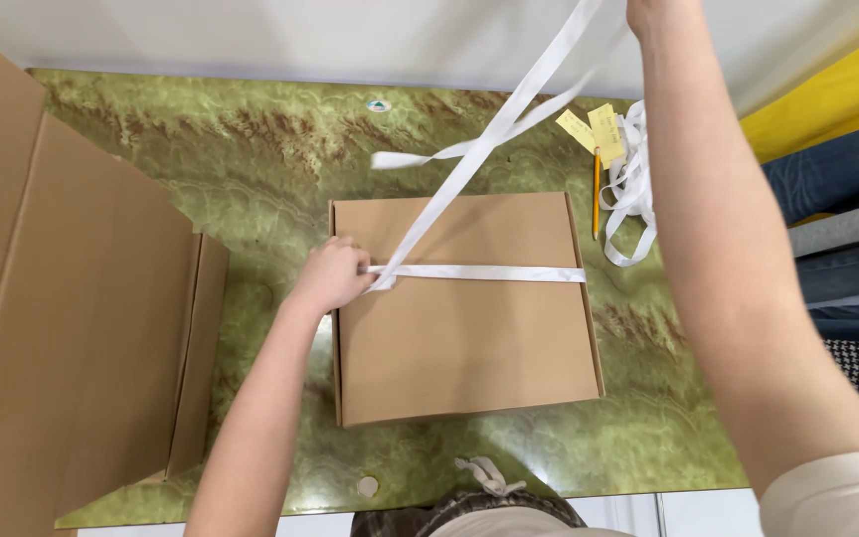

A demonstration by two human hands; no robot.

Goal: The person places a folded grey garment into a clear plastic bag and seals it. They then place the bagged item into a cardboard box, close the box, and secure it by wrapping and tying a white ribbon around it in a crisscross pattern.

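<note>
A closed brown cardboard box (464, 338) lies flat on the green marbled table (251, 169). A white ribbon (479, 272) runs across its lid from left to right. My left hand (330, 276) pinches that ribbon at the box's left edge. From there the ribbon rises diagonally up to my right hand (648, 12), raised at the top edge of the view and mostly cut off. A loose ribbon tail (420, 156) hangs in the air above the table.
A large flat cardboard sheet (72, 328) covers the table's left side. Beyond the box's right corner lie a yellow pencil (597, 194), yellow paper tags (594, 127) and a heap of white ribbon (633, 189). Folded fabrics (847, 199) are stacked at the right.
</note>
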